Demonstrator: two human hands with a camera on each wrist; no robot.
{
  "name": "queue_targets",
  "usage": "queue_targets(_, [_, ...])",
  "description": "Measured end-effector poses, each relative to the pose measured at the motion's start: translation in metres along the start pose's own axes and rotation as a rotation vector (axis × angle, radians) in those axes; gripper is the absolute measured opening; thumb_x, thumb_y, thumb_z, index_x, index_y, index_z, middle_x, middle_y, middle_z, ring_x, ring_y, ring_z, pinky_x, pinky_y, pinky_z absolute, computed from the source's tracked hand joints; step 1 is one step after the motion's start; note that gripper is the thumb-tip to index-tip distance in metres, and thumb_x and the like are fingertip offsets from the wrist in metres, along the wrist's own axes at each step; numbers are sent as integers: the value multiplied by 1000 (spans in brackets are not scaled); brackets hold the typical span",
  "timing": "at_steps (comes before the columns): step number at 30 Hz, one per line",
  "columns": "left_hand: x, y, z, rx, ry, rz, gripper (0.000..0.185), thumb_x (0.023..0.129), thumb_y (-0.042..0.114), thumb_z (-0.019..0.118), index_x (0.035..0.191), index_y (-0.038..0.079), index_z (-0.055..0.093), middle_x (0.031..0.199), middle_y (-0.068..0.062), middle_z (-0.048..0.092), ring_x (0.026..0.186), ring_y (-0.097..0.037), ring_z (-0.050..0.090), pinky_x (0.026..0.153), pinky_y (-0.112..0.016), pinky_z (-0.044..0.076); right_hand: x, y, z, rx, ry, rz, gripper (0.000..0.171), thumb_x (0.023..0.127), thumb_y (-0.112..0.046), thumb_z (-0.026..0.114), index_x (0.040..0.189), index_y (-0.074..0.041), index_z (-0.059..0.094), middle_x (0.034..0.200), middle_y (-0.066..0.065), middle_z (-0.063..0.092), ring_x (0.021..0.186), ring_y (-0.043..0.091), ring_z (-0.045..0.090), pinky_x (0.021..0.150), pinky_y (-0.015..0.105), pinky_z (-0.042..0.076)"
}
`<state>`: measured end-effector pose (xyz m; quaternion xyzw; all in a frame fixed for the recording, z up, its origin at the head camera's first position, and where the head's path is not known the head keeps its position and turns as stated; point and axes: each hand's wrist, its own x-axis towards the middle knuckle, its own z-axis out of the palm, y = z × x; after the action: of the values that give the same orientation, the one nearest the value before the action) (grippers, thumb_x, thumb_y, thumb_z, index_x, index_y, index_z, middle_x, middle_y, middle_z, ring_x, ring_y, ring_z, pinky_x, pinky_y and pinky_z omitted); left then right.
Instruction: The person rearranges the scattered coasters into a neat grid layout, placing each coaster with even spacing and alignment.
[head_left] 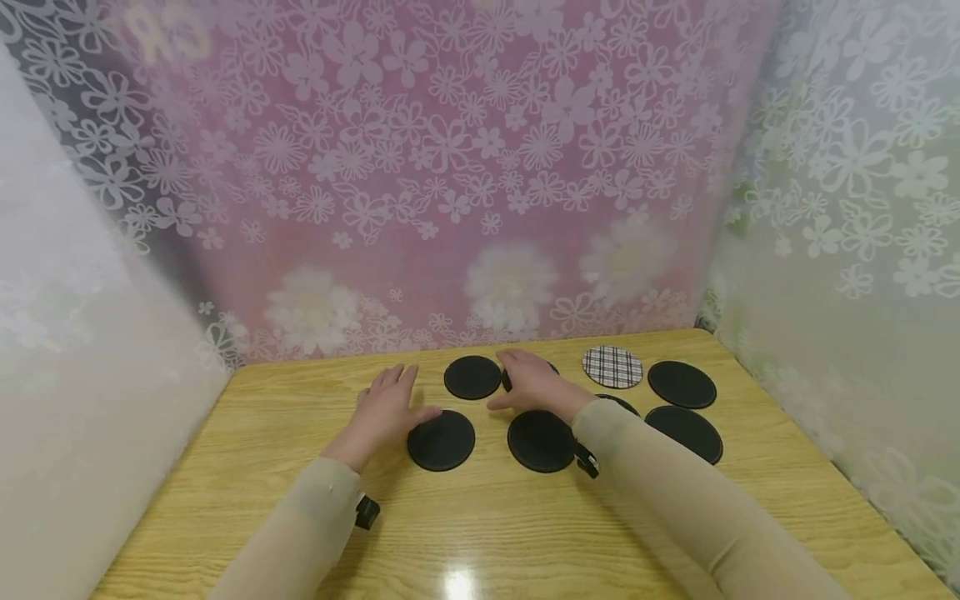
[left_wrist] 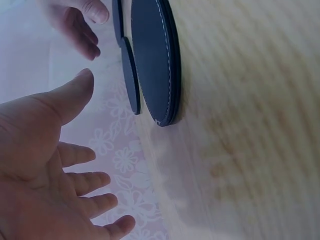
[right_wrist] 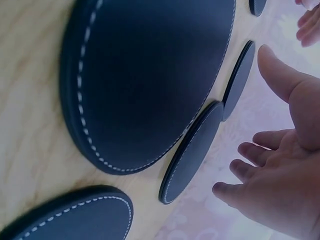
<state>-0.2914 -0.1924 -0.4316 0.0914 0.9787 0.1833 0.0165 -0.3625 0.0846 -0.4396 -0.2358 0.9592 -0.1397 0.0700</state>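
My left hand (head_left: 381, 412) hovers beside the front-left round black coaster (head_left: 442, 443), fingers spread and thumb over its edge in the head view. The left wrist view shows that palm apart from the stitched coaster (left_wrist: 152, 60), holding nothing. Over the back row hangs my right hand (head_left: 534, 385), fingers extended and nothing in its grasp. It partly hides one black coaster, seen better in the right wrist view (right_wrist: 194, 155). Left of it lies another black coaster (head_left: 471, 378); a front black coaster (head_left: 540, 446) sits below my right wrist.
To the right lie a plaid coaster (head_left: 612, 367) and black coasters (head_left: 681, 384), (head_left: 686, 432); my right sleeve (head_left: 675, 475) partly covers one more. The wooden table (head_left: 465, 525) meets a pink flowered curtain (head_left: 450, 167) at the back, with pale sheets at both sides.
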Motion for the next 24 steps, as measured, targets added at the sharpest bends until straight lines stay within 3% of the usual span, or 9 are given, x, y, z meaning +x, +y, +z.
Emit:
queue_targets(11, [25, -2, 5, 9, 34, -18, 92, 106, 52, 74, 173, 5, 33, 176, -25, 30, 163, -48, 24, 124, -76, 23, 11, 8, -1, 126, -43, 50, 109, 99, -46, 85, 175, -1, 21, 178, 24, 26, 164, 44, 26, 130, 60, 26])
queue_targets(18, [39, -2, 10, 0, 46, -40, 90, 105, 52, 75, 171, 4, 37, 175, -25, 32, 163, -47, 25, 124, -75, 23, 19, 9, 1, 152, -81, 88, 108, 99, -47, 84, 175, -1, 22, 179, 24, 24, 164, 44, 25, 129, 61, 27])
queue_targets(24, [51, -3, 17, -7, 19, -57, 91, 105, 52, 75, 172, 3, 36, 171, -27, 37, 159, -50, 31, 123, -76, 25, 24, 12, 2, 159, -99, 117, 104, 99, -49, 84, 173, -2, 29, 176, 23, 31, 162, 42, 32, 127, 60, 32])
